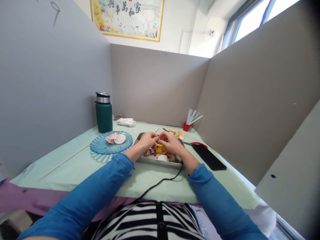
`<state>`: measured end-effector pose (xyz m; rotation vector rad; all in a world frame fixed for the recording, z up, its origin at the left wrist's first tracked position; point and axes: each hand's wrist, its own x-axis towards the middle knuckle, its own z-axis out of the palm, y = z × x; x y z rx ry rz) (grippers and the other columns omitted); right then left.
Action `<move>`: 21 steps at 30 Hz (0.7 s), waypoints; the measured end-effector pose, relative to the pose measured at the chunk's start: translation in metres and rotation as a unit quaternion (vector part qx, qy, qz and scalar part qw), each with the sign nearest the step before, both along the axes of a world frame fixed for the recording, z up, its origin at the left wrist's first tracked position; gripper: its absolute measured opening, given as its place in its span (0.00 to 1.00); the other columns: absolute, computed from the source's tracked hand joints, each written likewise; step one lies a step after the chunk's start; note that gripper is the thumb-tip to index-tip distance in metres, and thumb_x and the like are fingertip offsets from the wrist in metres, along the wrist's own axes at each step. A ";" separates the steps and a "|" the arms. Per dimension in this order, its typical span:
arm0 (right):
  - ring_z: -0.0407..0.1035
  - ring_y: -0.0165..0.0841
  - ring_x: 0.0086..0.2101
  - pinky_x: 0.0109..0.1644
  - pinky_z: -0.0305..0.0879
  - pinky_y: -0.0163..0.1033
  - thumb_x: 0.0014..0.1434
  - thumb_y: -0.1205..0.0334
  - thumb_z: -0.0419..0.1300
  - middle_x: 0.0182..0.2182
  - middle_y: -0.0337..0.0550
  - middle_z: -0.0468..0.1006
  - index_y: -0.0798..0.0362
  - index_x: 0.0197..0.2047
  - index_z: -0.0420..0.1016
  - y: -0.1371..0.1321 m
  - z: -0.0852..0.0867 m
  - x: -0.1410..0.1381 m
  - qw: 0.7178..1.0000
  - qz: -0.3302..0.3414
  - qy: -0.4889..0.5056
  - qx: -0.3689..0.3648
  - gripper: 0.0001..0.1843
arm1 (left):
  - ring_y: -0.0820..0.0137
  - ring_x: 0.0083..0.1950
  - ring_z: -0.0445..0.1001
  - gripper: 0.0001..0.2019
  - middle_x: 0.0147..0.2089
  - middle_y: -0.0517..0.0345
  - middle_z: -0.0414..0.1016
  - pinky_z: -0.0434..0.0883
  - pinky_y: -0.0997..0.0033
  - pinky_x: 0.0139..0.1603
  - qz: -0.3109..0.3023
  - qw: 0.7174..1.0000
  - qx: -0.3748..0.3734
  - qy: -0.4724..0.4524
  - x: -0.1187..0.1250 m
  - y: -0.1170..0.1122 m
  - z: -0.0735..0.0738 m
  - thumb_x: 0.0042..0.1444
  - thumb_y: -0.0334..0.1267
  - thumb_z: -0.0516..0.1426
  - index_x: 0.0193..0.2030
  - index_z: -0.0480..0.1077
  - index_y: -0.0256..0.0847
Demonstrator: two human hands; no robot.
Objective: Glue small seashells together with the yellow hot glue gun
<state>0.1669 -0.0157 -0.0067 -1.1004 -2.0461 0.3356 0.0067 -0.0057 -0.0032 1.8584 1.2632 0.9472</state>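
Observation:
My left hand (149, 139) and my right hand (170, 141) meet above a metal tray (160, 162), fingertips pinched close together. Whatever lies between the fingers is too small and covered to name. A thin white stick (156, 130) shows just beyond my left fingertips; I cannot tell whether a hand holds it. Shells (162, 157) fill the tray under my hands. Among them is a yellow object (159, 148), partly hidden by my fingers. A black cable (162, 180) runs from the tray's right side to the table's front edge.
Left stands a blue glass plate (96, 146) bearing several shells, with a green bottle (104, 116) behind it. At right lie a black phone (210, 156) and red-handled scissors (200, 144). A red cup (186, 127) holds white sticks. Grey partitions (160, 83) enclose the table.

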 end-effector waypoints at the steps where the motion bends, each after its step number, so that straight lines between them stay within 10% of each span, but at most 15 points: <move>1: 0.66 0.29 0.27 0.30 0.57 0.33 0.55 0.60 0.60 0.27 0.37 0.74 0.53 0.37 0.69 0.000 0.000 0.000 1.000 0.000 -0.001 0.001 0.08 | 0.74 0.20 0.71 0.07 0.16 0.62 0.69 0.67 0.79 0.24 -0.001 1.000 0.000 0.000 0.000 0.000 0.000 0.58 0.34 0.52 0.32 0.69 0.37; 21: 0.68 0.29 0.27 0.30 0.58 0.33 0.55 0.59 0.60 0.27 0.37 0.75 0.53 0.36 0.69 -0.001 0.000 0.000 1.000 -0.002 0.003 -0.007 0.07 | 0.74 0.18 0.70 0.08 0.14 0.62 0.68 0.65 0.79 0.22 -0.012 1.000 -0.006 -0.013 -0.001 0.000 0.000 0.57 0.36 0.52 0.30 0.70 0.37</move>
